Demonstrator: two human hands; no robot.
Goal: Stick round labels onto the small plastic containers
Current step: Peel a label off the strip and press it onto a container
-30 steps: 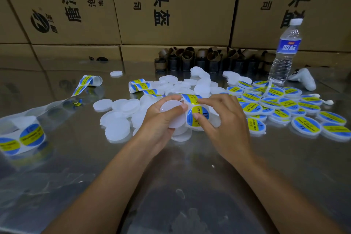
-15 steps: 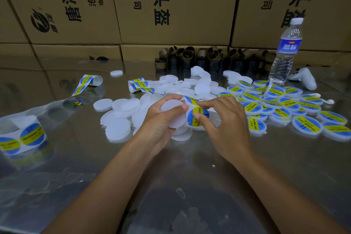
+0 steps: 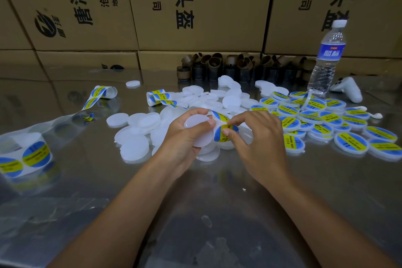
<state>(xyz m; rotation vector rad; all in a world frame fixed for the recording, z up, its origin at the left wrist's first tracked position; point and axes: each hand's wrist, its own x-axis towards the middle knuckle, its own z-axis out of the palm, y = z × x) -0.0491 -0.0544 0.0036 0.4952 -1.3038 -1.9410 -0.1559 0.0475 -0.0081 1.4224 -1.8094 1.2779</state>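
My left hand [image 3: 183,137] grips a plain white round container [image 3: 200,131] above the middle of the table. Just to its right, my right hand [image 3: 258,139] pinches a round blue and yellow label [image 3: 221,135] on the label strip [image 3: 219,116], which curls up between the two hands. Several unlabelled white containers [image 3: 134,148] lie left of and behind my hands. To the right lies a heap of labelled containers [image 3: 350,144] with blue and yellow tops.
The metal table [image 3: 217,213] carries a label roll [image 3: 26,159] at the far left, with clear backing tape [image 3: 65,118] trailing to a curled end [image 3: 102,93]. A water bottle [image 3: 327,59], a white controller [image 3: 348,89], brown cores [image 3: 228,67] and cardboard boxes [image 3: 195,6] stand behind.
My right hand's fingers have shifted on the label, which now curls more away from the strip. The left hand keeps the white container in place.
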